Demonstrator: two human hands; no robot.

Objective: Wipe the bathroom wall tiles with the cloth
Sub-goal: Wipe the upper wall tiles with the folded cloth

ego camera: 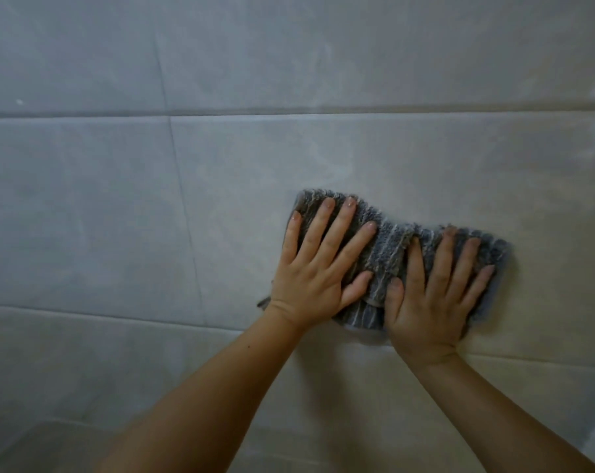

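Observation:
A grey ribbed cloth point(390, 249) lies flat against the pale grey wall tiles point(221, 199), right of centre. My left hand point(318, 268) presses on its left half with fingers spread, the thumb hooked over the cloth's middle. My right hand point(432, 295) presses on the right half, fingers spread upward. Both palms cover much of the cloth; its lower edge shows between the wrists.
Large rectangular tiles fill the whole view, with horizontal grout lines point(289, 110) above and below the hands and a vertical joint point(183, 199) to the left. Faint smeared streaks point(333, 158) show on the tile above the cloth.

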